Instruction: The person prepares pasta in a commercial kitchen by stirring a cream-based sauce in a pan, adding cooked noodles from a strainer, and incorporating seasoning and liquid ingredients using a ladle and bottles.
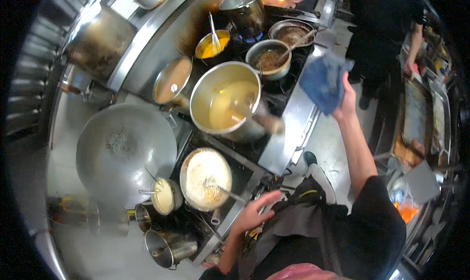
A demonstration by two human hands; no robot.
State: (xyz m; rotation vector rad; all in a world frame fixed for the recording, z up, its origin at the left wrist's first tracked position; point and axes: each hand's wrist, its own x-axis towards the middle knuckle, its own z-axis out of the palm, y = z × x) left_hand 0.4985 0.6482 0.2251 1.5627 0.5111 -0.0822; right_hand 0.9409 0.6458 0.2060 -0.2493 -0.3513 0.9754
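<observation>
My right hand [346, 101] holds a folded blue cloth [325, 83] over the steel front ledge of the stove [282, 140]. My left hand [257, 212] is empty with its fingers apart, near the stove edge and in front of my apron. A pot of white food [203, 173] lies beyond it, with a metal utensil [229, 194] resting inside. Farther along stands a large steel pot [226, 96] of yellowish liquid. A blurred wooden-handled utensil [270, 124] leans over its rim; its lower end is in the liquid.
A large wok [126, 151] sits at the left. Smaller pots of orange sauce [209, 50], brown sauce [172, 81] and dark food [270, 59] surround the big pot. A blue flame [251, 36] burns under the rear pot [246, 15]. Another person [382, 30] works at the right counter.
</observation>
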